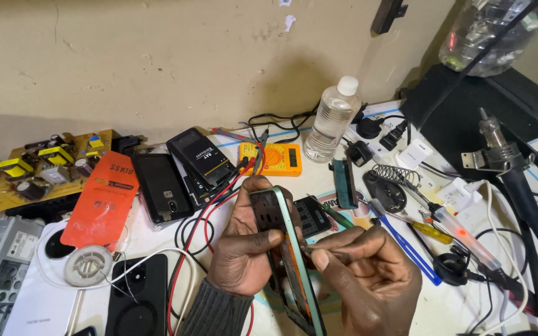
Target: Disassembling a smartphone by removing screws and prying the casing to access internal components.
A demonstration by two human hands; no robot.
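My left hand (pixel 244 249) grips an opened smartphone (pixel 284 255) with a pale green frame, held on edge and tilted so its inner side shows. My right hand (pixel 362 274) pinches a thin metal tool (pixel 311 249) with a dark tip against the phone's right edge, near its middle. A green-handled screwdriver (pixel 337 218) lies on the bench just behind my right hand.
A yellow multimeter (pixel 275 158) with red and black leads, a clear plastic bottle (pixel 332 118), several phones and batteries, an orange packet (pixel 102 199), a circuit board (pixel 38 168), a soldering iron (pixel 462 233), a hot-air handle (pixel 505 162) and tangled cables crowd the white bench.
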